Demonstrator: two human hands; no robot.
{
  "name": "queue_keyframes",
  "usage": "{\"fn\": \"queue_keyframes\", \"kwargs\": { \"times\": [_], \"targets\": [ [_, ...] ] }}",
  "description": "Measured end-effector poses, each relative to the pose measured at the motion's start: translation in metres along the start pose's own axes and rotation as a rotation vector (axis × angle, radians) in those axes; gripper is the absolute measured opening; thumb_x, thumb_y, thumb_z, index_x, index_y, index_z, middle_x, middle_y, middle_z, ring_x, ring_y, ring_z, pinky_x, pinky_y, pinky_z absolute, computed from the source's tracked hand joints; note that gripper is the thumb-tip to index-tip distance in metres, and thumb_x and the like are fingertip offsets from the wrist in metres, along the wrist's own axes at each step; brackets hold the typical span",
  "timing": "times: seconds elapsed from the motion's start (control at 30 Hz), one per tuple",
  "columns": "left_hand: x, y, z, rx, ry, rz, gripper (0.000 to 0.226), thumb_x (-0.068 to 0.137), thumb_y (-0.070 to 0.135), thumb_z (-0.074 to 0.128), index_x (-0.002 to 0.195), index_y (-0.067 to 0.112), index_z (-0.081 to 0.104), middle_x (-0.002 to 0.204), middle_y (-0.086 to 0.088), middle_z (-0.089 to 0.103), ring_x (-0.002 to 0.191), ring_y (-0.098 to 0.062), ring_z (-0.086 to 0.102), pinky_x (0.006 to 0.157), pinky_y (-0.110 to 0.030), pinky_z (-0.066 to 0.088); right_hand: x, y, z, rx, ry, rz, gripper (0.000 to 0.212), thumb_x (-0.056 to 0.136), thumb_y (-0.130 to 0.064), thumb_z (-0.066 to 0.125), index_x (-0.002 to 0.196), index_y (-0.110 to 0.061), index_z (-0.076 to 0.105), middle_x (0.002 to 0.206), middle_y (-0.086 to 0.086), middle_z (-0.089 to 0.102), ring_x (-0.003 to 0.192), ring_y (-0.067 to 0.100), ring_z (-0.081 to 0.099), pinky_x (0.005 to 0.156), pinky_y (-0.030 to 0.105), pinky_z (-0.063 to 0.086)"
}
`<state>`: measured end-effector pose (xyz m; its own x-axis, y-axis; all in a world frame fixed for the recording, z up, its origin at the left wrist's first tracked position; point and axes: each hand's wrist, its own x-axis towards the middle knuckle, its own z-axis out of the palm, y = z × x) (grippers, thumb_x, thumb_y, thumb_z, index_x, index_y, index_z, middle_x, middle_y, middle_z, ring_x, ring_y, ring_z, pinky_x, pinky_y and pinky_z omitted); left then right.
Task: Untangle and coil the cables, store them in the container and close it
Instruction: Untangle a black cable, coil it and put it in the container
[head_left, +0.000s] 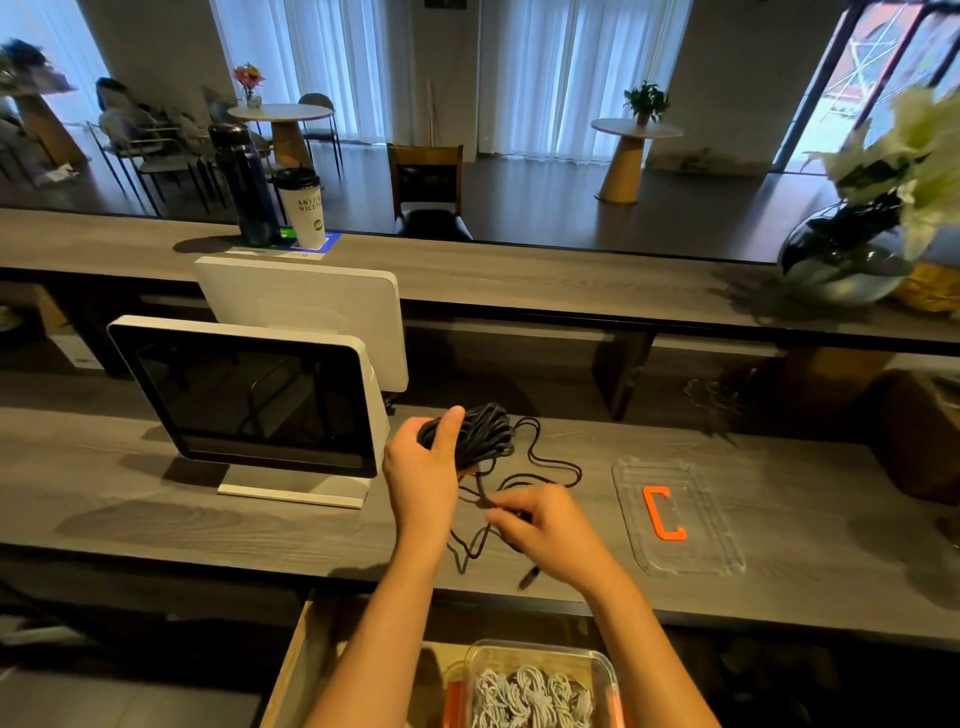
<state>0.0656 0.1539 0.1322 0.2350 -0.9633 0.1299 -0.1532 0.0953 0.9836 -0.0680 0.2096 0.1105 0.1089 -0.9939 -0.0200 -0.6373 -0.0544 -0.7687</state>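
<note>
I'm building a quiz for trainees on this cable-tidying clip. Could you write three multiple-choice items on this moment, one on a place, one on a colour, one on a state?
1. Where does the clear plastic lid with the orange handle lie?
A. On the grey wood-grain counter, to the right of both hands
B. On the container
C. Behind the monitor

2. What colour are the coiled cables in the clear plastic container below the counter?
A. Orange
B. Light grey
C. Black

3. What is the left hand doing?
A. Resting flat on the counter
B. Lifting the lid
C. Holding a wound bundle of black cable

Answers:
1 A, the lid sits on bare counter, apart from the container.
2 B, pale grey coils fill it.
3 C, its fingers wrap the bundle while the right hand pinches the loose black strand.
</note>
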Motion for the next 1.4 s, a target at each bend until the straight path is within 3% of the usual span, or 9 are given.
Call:
{"fn": "queue_keyframes", "kwargs": {
  "times": [0.17,0.3,0.37,0.53,0.7,0.9,1.1,1.3,1.4],
  "targets": [
    [0.003,-0.009,-0.001,0.308,0.029,0.098,0.036,0.092,0.045,0.064,0.078,0.012,0.057,0.070,0.000,0.059,0.064,-0.011,0.059,0.051,-0.023,0.049,-0.003,-0.020,-0.004,-0.444,-0.101,-0.241,0.023,0.101,-0.028,0.052,0.118,-0.023,0.066,0.103,-0.004,0.072,0.090,0.011,0.064,0.082,0.036,0.054],
    [0.009,-0.009,-0.004,0.415,-0.043,0.104,0.037,0.093,0.047,0.063,0.079,0.013,0.058,0.070,0.000,0.060,0.063,-0.009,0.058,0.050,-0.018,0.040,-0.006,-0.023,-0.012,-0.584,0.220,-0.421,0.028,0.100,-0.032,0.043,0.107,-0.024,0.069,0.093,-0.007,0.067,0.085,0.013,0.060,0.064,0.030,0.052],
    [0.010,-0.006,-0.001,0.476,-0.127,0.101,0.037,0.093,0.049,0.062,0.082,0.013,0.060,0.072,0.000,0.061,0.067,-0.012,0.060,0.052,-0.021,0.044,-0.005,-0.014,-0.010,-0.535,0.430,-0.493,0.028,0.100,-0.034,0.044,0.102,-0.023,0.070,0.093,-0.008,0.065,0.087,0.010,0.058,0.059,0.025,0.051],
    [0.012,-0.001,-0.001,0.439,-0.319,-0.025,0.037,0.095,0.050,0.058,0.081,0.016,0.062,0.073,-0.002,0.064,0.066,-0.015,0.066,0.060,-0.036,0.061,0.000,0.002,-0.011,-0.289,0.535,-0.462,0.034,0.101,-0.040,0.047,0.109,-0.019,0.072,0.122,-0.001,0.070,0.122,0.006,0.056,0.098,0.023,0.051],
    [0.009,0.004,-0.001,0.492,-0.436,-0.041,0.049,0.102,0.047,0.045,0.064,0.017,0.050,0.062,-0.002,0.050,0.057,-0.015,0.050,0.055,-0.030,0.042,-0.002,0.000,-0.016,-0.235,0.560,-0.411,0.029,0.101,-0.041,0.047,0.102,-0.022,0.068,0.087,-0.008,0.072,0.078,0.006,0.067,0.063,0.027,0.058],
    [0.002,0.010,-0.007,0.487,-0.600,0.112,0.050,0.104,0.043,0.040,0.060,0.020,0.044,0.057,0.003,0.042,0.051,-0.008,0.038,0.054,-0.028,0.032,0.000,0.000,-0.015,-0.044,0.443,-0.225,0.029,0.096,-0.050,0.046,0.096,-0.031,0.067,0.073,-0.012,0.067,0.069,0.006,0.065,0.062,0.024,0.054],
    [0.001,0.015,-0.010,0.302,-0.583,0.068,0.047,0.105,0.039,0.040,0.063,0.020,0.048,0.053,0.007,0.043,0.045,-0.001,0.040,0.050,-0.020,0.034,0.007,-0.001,-0.019,0.390,0.366,-0.094,0.016,0.094,-0.017,0.064,0.086,-0.022,0.078,0.079,-0.001,0.075,0.078,0.017,0.070,0.072,0.031,0.057],
    [-0.001,0.012,-0.008,0.070,-0.518,-0.217,0.044,0.104,0.044,0.041,0.078,0.013,0.057,0.056,0.004,0.050,0.040,-0.005,0.044,0.037,-0.019,0.031,0.008,-0.001,-0.019,0.577,0.328,-0.095,0.026,0.095,-0.001,0.057,0.096,-0.021,0.075,0.090,-0.009,0.077,0.089,0.008,0.072,0.076,0.018,0.054],
    [-0.001,0.006,-0.005,-0.080,-0.514,-0.384,0.045,0.104,0.045,0.041,0.085,0.009,0.058,0.057,0.001,0.053,0.039,-0.010,0.042,0.034,-0.020,0.028,0.009,0.006,-0.015,0.648,0.312,-0.086,0.028,0.099,-0.007,0.052,0.102,-0.022,0.074,0.100,-0.004,0.076,0.098,0.013,0.070,0.080,0.023,0.054]
  ]
}}
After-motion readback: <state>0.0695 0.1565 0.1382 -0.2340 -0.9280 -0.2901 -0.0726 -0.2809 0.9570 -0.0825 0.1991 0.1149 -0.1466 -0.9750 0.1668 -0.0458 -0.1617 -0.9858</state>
